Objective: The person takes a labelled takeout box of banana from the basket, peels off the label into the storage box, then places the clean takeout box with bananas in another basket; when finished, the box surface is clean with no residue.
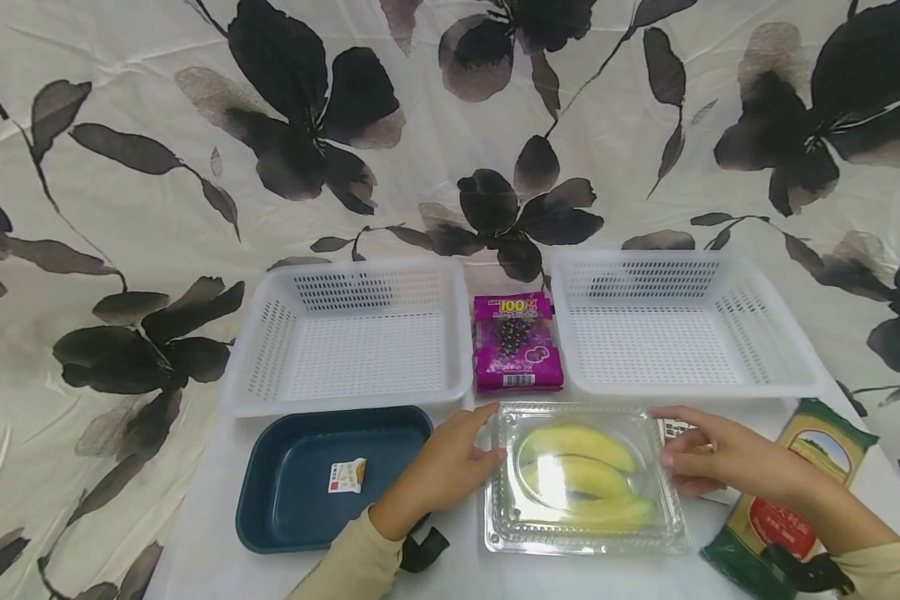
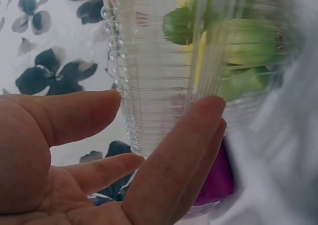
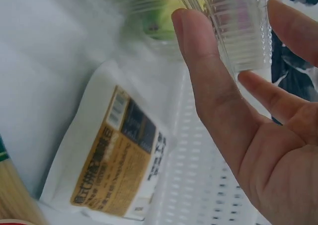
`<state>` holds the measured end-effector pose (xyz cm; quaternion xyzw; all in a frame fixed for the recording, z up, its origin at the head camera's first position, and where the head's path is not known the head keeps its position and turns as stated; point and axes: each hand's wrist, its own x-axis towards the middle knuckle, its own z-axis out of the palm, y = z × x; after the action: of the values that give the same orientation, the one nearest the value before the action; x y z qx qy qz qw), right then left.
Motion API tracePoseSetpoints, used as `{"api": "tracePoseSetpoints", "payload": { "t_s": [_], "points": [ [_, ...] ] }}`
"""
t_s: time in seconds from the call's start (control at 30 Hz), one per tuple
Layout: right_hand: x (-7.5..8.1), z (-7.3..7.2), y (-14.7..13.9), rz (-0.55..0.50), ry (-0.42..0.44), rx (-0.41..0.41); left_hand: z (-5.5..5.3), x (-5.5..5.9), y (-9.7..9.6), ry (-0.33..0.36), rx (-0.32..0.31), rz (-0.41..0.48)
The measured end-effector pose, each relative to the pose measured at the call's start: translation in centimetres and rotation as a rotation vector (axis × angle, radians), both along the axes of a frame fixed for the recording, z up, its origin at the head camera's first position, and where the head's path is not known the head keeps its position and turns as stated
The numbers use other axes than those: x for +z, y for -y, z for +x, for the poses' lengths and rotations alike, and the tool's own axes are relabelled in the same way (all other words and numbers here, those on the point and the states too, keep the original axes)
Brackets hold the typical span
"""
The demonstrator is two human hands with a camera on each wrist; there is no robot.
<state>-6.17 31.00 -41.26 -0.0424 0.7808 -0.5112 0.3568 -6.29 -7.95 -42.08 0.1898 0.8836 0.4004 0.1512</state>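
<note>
A clear plastic clamshell box (image 1: 502, 533) with yellow bananas (image 1: 581, 475) inside stands in front of me, between both hands. My left hand (image 1: 450, 462) is at its left side, with straight fingertips touching the ribbed wall (image 2: 159, 71) in the left wrist view. On the opposite side, my right hand (image 1: 727, 454) has its thumb and extended fingers at the box edge. Green banana ends (image 2: 248, 41) show through the plastic. Beneath the right hand lies a white pouch with a gold-brown label (image 3: 119, 160), mostly hidden in the head view.
Two white perforated baskets (image 1: 367, 354) (image 1: 652, 350) stand at the back, with a purple candy bag (image 1: 516, 342) between them. At left, a dark blue tray (image 1: 292, 508) holds a small wrapped packet (image 1: 347, 476). A green-and-gold bag (image 1: 742, 542) lies under the right forearm.
</note>
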Motion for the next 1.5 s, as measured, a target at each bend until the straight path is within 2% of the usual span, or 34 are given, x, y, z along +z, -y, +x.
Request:
{"api": "tracePoseSetpoints", "payload": {
  "t_s": [0.17,0.33,0.43,0.63,0.8,0.93,1.07,1.2,1.33,1.5],
  "points": [
    [1.0,0.2,0.6,-0.019,-0.026,0.005,0.6,1.2,0.8,0.022,0.029,0.032],
    [3.0,0.3,1.2,-0.026,-0.046,0.021,1.2,3.2,2.2,0.163,0.041,0.158],
    [4.2,0.0,1.7,-0.044,-0.062,0.018,1.2,4.4,3.2,0.227,0.051,0.196],
    [6.8,-2.0,4.2,-0.045,-0.152,0.022,0.3,7.2,5.7,0.211,0.099,0.229],
    [8.9,-4.6,7.8,-0.027,-0.236,-0.001,-1.3,9.6,8.4,0.140,0.150,0.194],
    [9.9,-7.3,10.7,-0.056,-0.253,-0.016,-3.2,10.6,10.7,0.076,0.184,0.136],
    [10.1,-10.2,13.4,-0.078,-0.229,-0.029,-5.1,11.0,12.7,0.045,0.212,0.089],
    [9.8,-12.6,16.2,-0.108,-0.195,-0.040,-6.9,11.2,14.4,0.062,0.287,0.045],
    [9.5,-14.4,18.6,-0.172,-0.167,-0.052,-8.5,11.2,15.9,0.079,0.362,0.071],
    [9.1,-16.1,21.7,-0.145,-0.146,-0.065,-10.2,10.7,18.0,0.075,0.405,0.092]
  ]
}}
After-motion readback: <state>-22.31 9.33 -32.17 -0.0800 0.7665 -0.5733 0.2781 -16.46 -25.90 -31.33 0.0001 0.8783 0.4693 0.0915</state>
